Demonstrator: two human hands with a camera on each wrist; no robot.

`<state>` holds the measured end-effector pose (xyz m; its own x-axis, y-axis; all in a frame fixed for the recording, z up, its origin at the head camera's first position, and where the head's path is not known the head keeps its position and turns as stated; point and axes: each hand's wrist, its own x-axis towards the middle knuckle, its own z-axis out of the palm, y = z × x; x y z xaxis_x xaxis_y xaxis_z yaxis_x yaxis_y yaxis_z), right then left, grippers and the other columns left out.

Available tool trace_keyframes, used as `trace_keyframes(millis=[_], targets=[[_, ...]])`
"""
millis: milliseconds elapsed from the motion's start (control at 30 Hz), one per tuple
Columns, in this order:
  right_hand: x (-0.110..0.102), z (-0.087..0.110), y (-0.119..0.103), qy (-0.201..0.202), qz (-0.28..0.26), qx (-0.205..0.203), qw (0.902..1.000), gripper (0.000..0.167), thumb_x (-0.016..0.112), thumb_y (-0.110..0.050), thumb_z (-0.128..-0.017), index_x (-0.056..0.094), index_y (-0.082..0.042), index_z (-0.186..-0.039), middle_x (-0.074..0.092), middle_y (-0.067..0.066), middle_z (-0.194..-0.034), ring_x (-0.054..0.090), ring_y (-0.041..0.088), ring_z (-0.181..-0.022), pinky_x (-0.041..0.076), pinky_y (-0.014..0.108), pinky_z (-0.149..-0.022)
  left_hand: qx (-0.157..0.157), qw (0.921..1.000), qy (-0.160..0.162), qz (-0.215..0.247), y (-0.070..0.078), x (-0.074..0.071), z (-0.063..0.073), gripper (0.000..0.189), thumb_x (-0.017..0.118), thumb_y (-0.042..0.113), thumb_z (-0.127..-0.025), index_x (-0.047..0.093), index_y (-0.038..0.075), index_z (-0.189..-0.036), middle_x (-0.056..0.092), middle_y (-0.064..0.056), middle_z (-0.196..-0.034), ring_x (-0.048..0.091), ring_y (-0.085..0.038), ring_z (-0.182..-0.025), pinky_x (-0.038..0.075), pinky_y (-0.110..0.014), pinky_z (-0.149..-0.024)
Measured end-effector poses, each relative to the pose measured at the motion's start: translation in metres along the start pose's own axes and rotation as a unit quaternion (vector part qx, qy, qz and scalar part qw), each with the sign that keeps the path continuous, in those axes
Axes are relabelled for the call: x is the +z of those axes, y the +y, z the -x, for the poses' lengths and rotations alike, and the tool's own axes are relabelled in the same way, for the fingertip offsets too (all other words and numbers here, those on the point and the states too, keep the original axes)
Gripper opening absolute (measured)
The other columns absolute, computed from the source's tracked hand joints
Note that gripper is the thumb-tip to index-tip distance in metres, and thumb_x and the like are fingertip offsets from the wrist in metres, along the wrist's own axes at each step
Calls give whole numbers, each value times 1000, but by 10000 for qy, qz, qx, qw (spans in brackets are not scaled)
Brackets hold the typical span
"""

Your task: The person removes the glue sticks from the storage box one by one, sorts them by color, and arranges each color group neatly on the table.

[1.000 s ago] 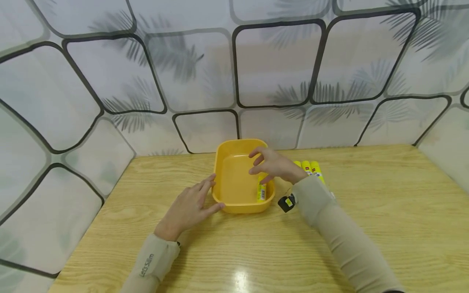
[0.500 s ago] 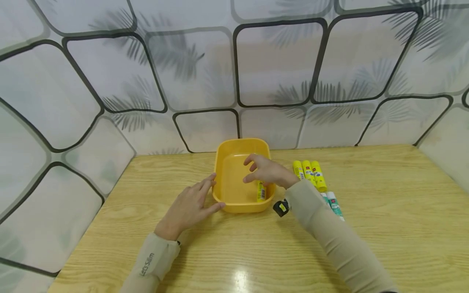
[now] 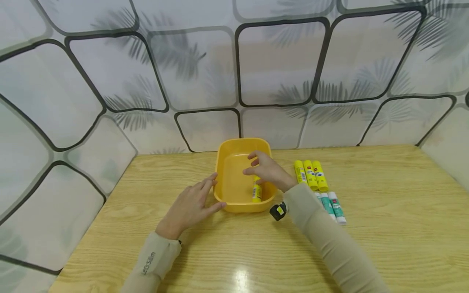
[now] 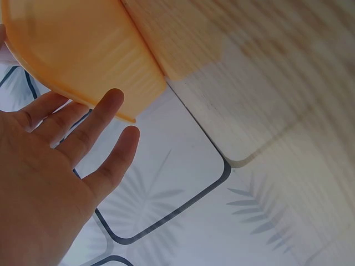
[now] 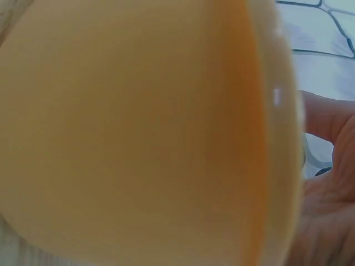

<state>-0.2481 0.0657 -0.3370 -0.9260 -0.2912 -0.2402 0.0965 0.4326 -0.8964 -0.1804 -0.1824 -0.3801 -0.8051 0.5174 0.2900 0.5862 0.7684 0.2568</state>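
Observation:
A yellow-orange tray [image 3: 221, 162] stands on the wooden table near the back wall. My left hand [image 3: 188, 205] lies flat on the table, its straight fingertips against the tray's left rim; the left wrist view shows the hand [image 4: 50, 166] beside the tray's edge [image 4: 77, 50]. Over the tray's right half hovers my right hand [image 3: 265, 170] with relaxed fingers. Under it a yellow glue stick [image 3: 256, 192] lies in the tray, its far end hidden by the hand. The tray's inside [image 5: 138, 138] fills the right wrist view, with part of the hand [image 5: 333, 188] at the right.
Three yellow glue sticks [image 3: 310, 175] lie side by side right of the tray. Teal-and-white sticks [image 3: 331, 205] lie just in front of them. The table [image 3: 384, 244] is closed in by patterned panels at the back and left.
My right hand has drifted slightly left over the tray. The glue stick in the tray has shifted left, away from the right wall. The left hand has stayed put.

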Motion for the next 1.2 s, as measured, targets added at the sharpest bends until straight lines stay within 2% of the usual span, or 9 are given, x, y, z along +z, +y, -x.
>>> trace_keyframes(millis=[133, 333, 467, 700, 867, 1033, 1200], targets=[[3, -1, 2, -19, -140, -89, 9999, 54, 66, -11, -99, 41, 0, -146, 44, 25, -140, 54, 40, -121, 54, 48, -94, 27, 10000, 15, 5, 0, 0, 0, 84, 67, 47, -96, 37, -7, -152, 64, -20, -131, 66, -39, -105, 49, -58, -97], [-1, 4, -3, 282, 631, -244, 9973, 53, 66, -19, -99, 44, -3, -144, 48, 23, -141, 52, 39, -123, 46, 51, -102, 40, 10000, -1, -9, -1, -1, -2, 85, 67, 47, -96, 36, -7, -153, 63, -20, -133, 67, -39, -105, 48, -58, -99], [-1, 5, -5, 179, 885, -258, 9956, 55, 66, -22, -99, 43, -3, -145, 47, 25, -142, 50, 40, -126, 43, 52, -105, 30, 10000, 0, -3, 0, -2, -2, 84, 68, 47, -96, 36, -7, -153, 63, -20, -133, 67, -39, -105, 48, -58, -98], [-1, 3, -2, 12, 28, -53, 10000, 54, 64, -19, -101, 41, -2, -147, 44, 24, -145, 50, 41, -126, 48, 53, -100, -68, 9999, -99, 25, 2, -1, -2, 84, 68, 46, -96, 36, -7, -153, 63, -21, -134, 65, -40, -109, 47, -58, -100], [3, -4, 6, 81, -311, 215, 9993, 54, 63, -19, -102, 38, -1, -146, 41, 25, -145, 48, 40, -129, 50, 53, -99, -93, 9999, -134, 23, 2, -1, -2, 84, 68, 46, -96, 36, -6, -153, 62, -21, -134, 66, -39, -108, 48, -57, -99], [14, -12, 12, 97, -720, 503, 9961, 56, 64, -19, -101, 36, 0, -145, 40, 25, -145, 47, 41, -129, 54, 51, -94, -83, 9999, -90, 21, 2, -1, -2, 84, 68, 46, -95, 36, -6, -153, 63, -20, -134, 65, -39, -110, 47, -58, -99], [24, -13, 13, -142, -1312, 637, 9892, 61, 64, -21, -101, 32, 1, -148, 36, 24, -150, 45, 43, -133, 57, 48, -89, -82, 9999, -86, 30, 2, -2, -2, 84, 68, 46, -95, 36, -6, -153, 63, -19, -134, 65, -39, -110, 48, -58, -99]])
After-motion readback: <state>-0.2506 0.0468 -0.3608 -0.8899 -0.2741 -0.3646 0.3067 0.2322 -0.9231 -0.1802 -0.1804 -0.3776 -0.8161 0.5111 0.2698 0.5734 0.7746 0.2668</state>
